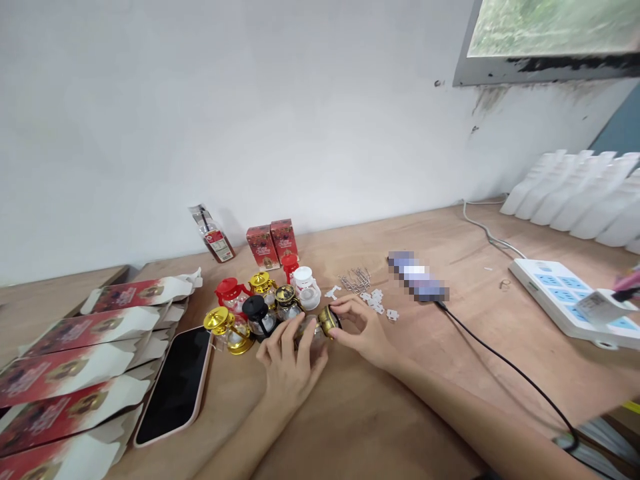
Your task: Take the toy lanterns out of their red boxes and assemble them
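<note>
A small bronze-coloured lantern [329, 321] lies tilted on its side between my hands. Its clear middle part is under the fingers of my left hand [290, 360], which are curled round it. The thumb and fingers of my right hand [364, 331] pinch the bronze end. Just beyond stand more mini lanterns: a gold one [231, 330], a black one [259, 317], a bronze one [287, 301], a white one [306, 288] and a red one [231, 293]. My left hand partly covers the held lantern's other end.
Thin wire handles [357, 280] and small white plastic pieces [376, 301] lie past my right hand. Flattened red boxes [75, 363] and a dark-screened phone [176, 387] are left. Another phone [417, 275] trails a black cable; a power strip [563, 300] sits right. Two red boxes [263, 247] stand behind.
</note>
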The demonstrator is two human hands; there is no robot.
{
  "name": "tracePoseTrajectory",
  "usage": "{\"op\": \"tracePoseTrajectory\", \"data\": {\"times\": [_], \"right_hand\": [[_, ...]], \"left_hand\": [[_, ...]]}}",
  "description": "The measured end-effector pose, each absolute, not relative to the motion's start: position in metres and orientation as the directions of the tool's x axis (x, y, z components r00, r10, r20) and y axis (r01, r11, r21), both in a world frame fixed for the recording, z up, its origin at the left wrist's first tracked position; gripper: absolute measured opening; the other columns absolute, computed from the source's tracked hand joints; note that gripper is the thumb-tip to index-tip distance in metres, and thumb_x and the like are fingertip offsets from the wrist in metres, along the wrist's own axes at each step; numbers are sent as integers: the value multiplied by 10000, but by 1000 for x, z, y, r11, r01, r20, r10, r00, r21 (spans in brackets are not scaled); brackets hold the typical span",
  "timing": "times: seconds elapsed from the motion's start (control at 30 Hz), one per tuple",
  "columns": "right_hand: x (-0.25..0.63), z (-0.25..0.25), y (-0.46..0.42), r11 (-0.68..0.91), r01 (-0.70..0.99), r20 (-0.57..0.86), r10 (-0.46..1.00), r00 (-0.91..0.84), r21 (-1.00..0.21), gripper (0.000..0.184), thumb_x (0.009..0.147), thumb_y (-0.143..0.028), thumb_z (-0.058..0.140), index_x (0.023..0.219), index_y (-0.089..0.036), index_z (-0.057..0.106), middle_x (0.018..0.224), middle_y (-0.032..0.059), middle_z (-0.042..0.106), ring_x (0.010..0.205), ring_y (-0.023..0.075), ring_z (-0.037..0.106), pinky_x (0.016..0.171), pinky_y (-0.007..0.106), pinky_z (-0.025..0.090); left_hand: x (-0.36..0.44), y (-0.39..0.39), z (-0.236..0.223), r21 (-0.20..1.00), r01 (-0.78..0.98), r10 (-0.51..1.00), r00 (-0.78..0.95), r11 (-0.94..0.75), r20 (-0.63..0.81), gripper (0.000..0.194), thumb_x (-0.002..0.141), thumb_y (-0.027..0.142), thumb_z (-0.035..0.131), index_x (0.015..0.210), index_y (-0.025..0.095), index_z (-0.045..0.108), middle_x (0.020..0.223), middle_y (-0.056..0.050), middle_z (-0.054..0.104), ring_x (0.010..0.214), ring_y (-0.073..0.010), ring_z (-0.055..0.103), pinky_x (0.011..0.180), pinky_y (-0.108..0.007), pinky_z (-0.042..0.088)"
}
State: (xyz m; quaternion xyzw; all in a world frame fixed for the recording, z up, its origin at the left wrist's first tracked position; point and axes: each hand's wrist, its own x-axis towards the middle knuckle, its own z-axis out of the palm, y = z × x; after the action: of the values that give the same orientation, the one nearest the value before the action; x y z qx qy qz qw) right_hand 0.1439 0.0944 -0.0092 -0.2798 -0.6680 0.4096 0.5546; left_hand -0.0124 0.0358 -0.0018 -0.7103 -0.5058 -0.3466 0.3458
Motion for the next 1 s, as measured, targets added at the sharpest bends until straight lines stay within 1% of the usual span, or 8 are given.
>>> {"op": "tracePoseTrajectory", "data": {"times": [0.07, 0.13, 0.23, 0.37, 0.47, 0.6, 0.83, 1.0], "right_hand": [[146, -6, 90, 652, -15, 630, 726, -276, -758, 244, 697, -281, 724, 903, -193, 627, 1003, 83, 608, 964, 197, 606, 860, 353, 500], [146, -3, 86, 754, 23, 713, 630, -309, -656, 274, 700, -265, 726, 940, -190, 618, 994, 91, 613, 949, 203, 615, 854, 357, 502], [145, -3, 84, 821, 65, 768, 556, -316, -567, 304, 717, -276, 717, 982, -184, 598, 995, 100, 606, 941, 206, 618, 828, 348, 513], [146, -6, 87, 849, 120, 794, 525, -308, -515, 292, 737, -286, 699, 979, -174, 579, 974, 103, 596, 921, 203, 611, 813, 339, 511], [146, -8, 88, 846, 149, 792, 531, -300, -511, 288, 734, -303, 694, 961, -181, 564, 952, 90, 583, 900, 202, 601, 793, 335, 509], [145, -9, 89, 827, 173, 775, 562, -289, -535, 263, 732, -304, 680, 930, -194, 545, 926, 69, 548, 884, 194, 572, 778, 330, 496], [141, -12, 89, 760, 144, 697, 643, -318, -634, 248, 678, -270, 659, 854, -201, 500, 911, 51, 458, 873, 191, 506, 758, 313, 463], [140, -15, 89, 718, 125, 651, 680, -337, -685, 263, 656, -265, 654, 829, -208, 465, 916, 46, 429, 875, 191, 471, 767, 313, 445]], "left_hand": [[-17, 38, -4, -99, 945, 521, 257, -311, 814, 362, 824, 299, 557, 1154, 160, 512, 1024, -130, 659, 942, -257, 567, 811, -391, 323], [-22, 42, -7, -41, 919, 555, 271, -391, 786, 345, 857, 309, 507, 1164, 153, 498, 994, -112, 663, 896, -228, 587, 793, -363, 352], [-27, 45, -12, 46, 891, 592, 261, -452, 763, 335, 851, 293, 515, 1155, 153, 497, 1004, -108, 648, 902, -220, 593, 777, -337, 406], [-27, 47, -13, 184, 838, 650, 239, -513, 722, 355, 814, 223, 550, 1158, 177, 482, 1050, -105, 614, 967, -223, 584, 816, -348, 477], [-26, 48, -13, 251, 801, 672, 236, -543, 702, 381, 793, 179, 553, 1166, 182, 476, 1071, -105, 596, 1001, -220, 581, 852, -354, 500], [-26, 48, -13, 288, 791, 701, 232, -539, 674, 391, 774, 154, 554, 1158, 182, 485, 1081, -102, 593, 1010, -214, 591, 849, -344, 518], [-28, 48, -13, 264, 795, 688, 246, -547, 683, 313, 779, 219, 590, 1084, 194, 525, 1027, -82, 621, 944, -206, 621, 818, -334, 529], [-29, 47, -13, 246, 800, 691, 267, -547, 672, 307, 772, 235, 607, 1066, 197, 527, 1017, -78, 624, 928, -204, 625, 799, -324, 529]]}}
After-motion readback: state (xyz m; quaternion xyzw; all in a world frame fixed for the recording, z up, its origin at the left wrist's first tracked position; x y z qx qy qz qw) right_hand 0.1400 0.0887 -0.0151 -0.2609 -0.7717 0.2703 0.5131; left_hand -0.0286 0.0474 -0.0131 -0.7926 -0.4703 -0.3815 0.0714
